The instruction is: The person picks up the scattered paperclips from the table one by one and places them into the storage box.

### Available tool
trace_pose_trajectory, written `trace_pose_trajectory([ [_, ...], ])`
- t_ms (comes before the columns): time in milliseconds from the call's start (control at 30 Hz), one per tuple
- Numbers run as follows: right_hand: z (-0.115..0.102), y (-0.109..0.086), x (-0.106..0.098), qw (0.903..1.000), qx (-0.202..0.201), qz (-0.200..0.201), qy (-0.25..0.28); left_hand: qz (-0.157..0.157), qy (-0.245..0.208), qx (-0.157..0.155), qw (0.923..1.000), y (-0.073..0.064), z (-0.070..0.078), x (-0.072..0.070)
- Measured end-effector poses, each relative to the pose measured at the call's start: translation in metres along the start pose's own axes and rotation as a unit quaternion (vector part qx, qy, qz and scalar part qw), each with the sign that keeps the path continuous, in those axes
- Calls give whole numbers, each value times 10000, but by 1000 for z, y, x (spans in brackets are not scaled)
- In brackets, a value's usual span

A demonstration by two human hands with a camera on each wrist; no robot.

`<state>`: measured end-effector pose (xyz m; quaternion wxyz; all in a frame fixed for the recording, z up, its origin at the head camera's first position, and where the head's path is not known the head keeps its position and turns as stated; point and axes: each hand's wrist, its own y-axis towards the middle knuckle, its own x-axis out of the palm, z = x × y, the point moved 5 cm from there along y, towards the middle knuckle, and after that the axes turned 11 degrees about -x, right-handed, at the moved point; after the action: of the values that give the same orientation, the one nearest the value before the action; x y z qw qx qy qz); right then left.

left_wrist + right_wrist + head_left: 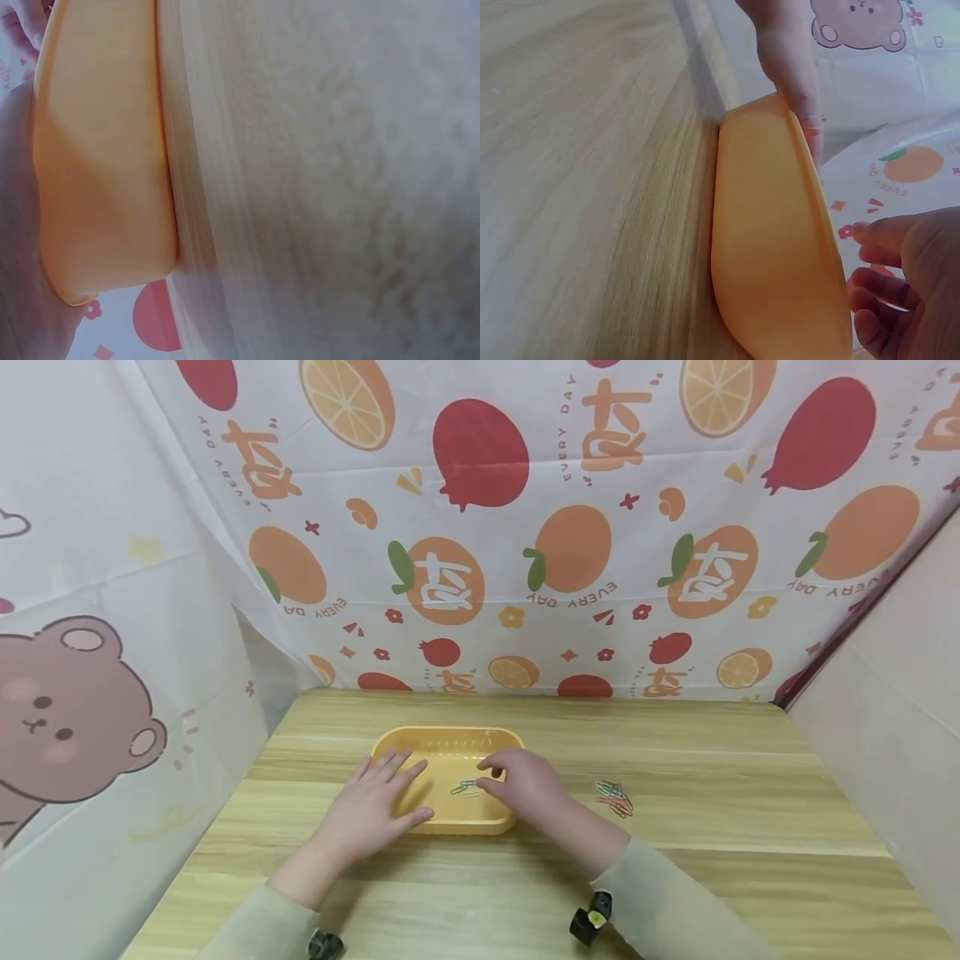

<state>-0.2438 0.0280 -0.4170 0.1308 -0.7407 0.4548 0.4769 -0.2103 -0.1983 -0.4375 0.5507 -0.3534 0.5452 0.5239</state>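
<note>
A shallow yellow tray (465, 828) sits on the wooden table, with a few paper clips (459, 790) lying on its floor, green and blue among them. My left hand (367, 814) rests over the tray's left end with fingers spread and the thumb by the front rim. Over the tray's right end hovers my right hand (528, 785), fingers bent, its thumb and index finger apart just beside the clips. In the right wrist view no clip shows between the fingertips of that hand (922, 277). The tray's outer wall (105, 150) fills the left of the left wrist view.
To the right of the tray, a small pile of coloured paper clips (615, 798) lies on the table (750, 827). A fruit-printed cloth (570, 635) hangs behind the table's back edge, and a bear-printed cloth (75, 718) hangs at the left.
</note>
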Motion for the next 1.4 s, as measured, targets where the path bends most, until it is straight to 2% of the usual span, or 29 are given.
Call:
trace_pose_trajectory([
  [233,13,-15,-13,9979,415,342,349,6,-32,5,10000,0,-1,2],
  [600,43,-42,-23,9929,848,742,381,10,-54,-20,10000,0,-2,4],
  [900,75,-72,-25,9917,1018,784,-15,93,-145,1,9999,-1,-1,3],
  [1067,94,-89,-28,9900,1159,763,-254,27,-92,0,10000,-1,-1,3],
  [1400,123,-118,-43,9883,1144,830,-567,70,-111,-29,9999,-1,-1,2],
])
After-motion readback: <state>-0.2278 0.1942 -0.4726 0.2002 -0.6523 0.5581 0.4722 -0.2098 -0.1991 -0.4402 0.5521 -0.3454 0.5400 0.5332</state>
